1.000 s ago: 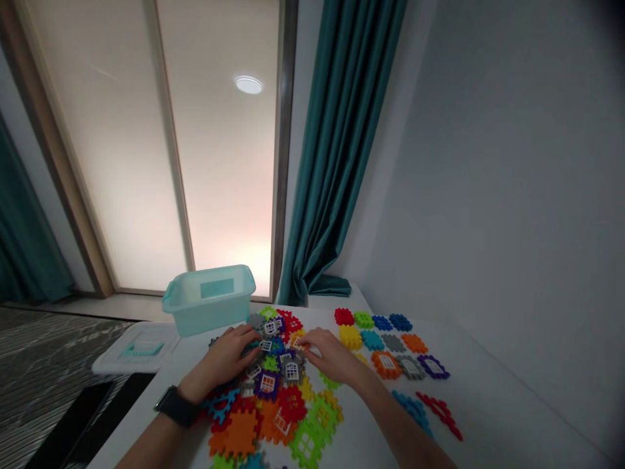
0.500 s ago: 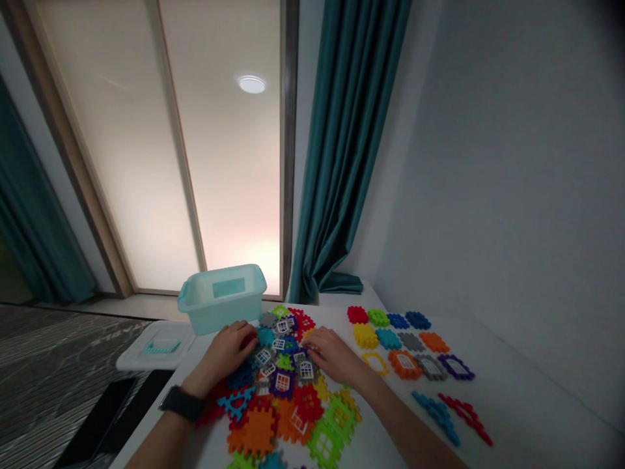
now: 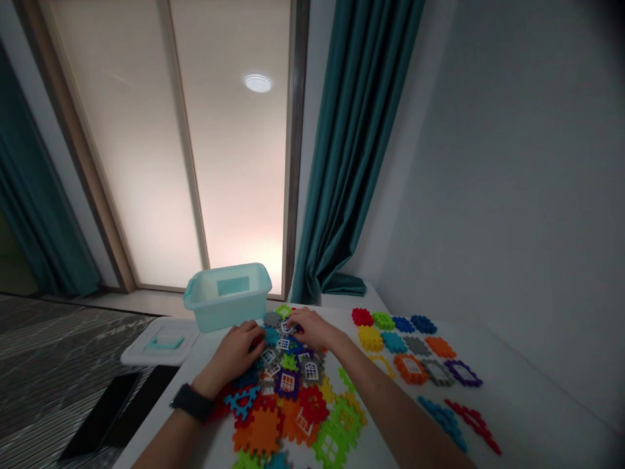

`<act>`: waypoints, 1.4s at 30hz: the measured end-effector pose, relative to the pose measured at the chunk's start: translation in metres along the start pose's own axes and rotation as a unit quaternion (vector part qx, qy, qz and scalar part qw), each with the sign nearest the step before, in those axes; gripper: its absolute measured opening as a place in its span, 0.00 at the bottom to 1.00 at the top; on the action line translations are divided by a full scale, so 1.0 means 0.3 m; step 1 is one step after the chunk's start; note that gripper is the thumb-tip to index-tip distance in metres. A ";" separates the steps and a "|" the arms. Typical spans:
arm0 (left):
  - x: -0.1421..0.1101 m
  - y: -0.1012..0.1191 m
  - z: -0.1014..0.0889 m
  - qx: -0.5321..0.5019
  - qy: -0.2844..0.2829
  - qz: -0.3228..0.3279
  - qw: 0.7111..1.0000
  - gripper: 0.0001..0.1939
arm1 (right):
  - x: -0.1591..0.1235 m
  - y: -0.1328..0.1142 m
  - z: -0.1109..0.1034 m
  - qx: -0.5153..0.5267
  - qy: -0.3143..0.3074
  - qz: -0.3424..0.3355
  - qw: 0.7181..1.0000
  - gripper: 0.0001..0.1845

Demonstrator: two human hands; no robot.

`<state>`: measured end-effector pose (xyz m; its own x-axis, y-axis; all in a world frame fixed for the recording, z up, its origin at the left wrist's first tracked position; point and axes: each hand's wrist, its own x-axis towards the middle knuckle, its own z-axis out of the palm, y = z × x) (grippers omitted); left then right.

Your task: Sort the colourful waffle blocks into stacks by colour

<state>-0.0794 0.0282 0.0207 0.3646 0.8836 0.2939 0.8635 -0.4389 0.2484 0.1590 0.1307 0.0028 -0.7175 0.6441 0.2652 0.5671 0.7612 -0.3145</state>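
Observation:
A heap of colourful toothed plastic building tiles [image 3: 258, 430] lies on the white table, several with small window frames set in them. My left hand [image 3: 239, 355], with a dark watch at the wrist, rests at the heap's left side, fingers loosely bent and apart. At the heap's far end my right hand [image 3: 312, 327] reaches over the pieces, fingers bent down and thumb apart, near a purple tile with a white window [image 3: 286, 327]. Its fingertips are partly hidden. Closer to me lie a purple window tile [image 3: 287, 383] and joined lime-green tiles [image 3: 330, 448].
Right of the heap, tiles stand in sorted stacks, among them a yellow stack [image 3: 370, 338] and an orange window stack [image 3: 411, 369]. Blue pieces [image 3: 443, 422] and red pieces [image 3: 472, 426] lie nearer. A turquoise bin [image 3: 229, 316] and its lid [image 3: 159, 342] are behind left.
My right hand has moved from the heap's right side to its far end. My left hand stays by the left side. The whole view has shifted slightly.

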 end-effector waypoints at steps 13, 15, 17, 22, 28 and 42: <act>-0.004 0.040 0.035 0.007 0.019 0.022 1.000 0.12 | -0.101 -0.066 -0.057 0.015 0.021 0.049 0.998 0.19; -0.007 0.062 0.042 0.008 0.025 0.028 0.999 0.16 | -0.153 -0.106 -0.076 0.020 0.021 0.045 0.999 0.21; -0.012 0.092 0.047 0.004 0.029 0.040 0.999 0.21 | -0.209 -0.151 -0.091 0.025 0.022 0.041 0.999 0.22; -0.019 0.179 0.060 -0.018 0.010 0.102 0.995 0.26 | -0.327 -0.248 -0.099 0.057 0.032 0.051 0.997 0.25; -0.022 0.235 0.081 -0.026 -0.019 0.132 0.991 0.19 | -0.415 -0.295 -0.070 0.086 0.065 0.082 0.991 0.27; -0.033 0.254 0.067 -0.052 0.020 0.180 0.982 0.22 | -0.439 -0.268 0.032 0.266 0.213 0.209 0.917 0.12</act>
<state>-0.0102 -0.0107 0.0182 0.6236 0.6623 0.4152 0.6402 -0.7375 0.2149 0.2039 -0.0160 -0.0156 -0.1956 0.9283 0.3162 0.3984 0.3698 -0.8393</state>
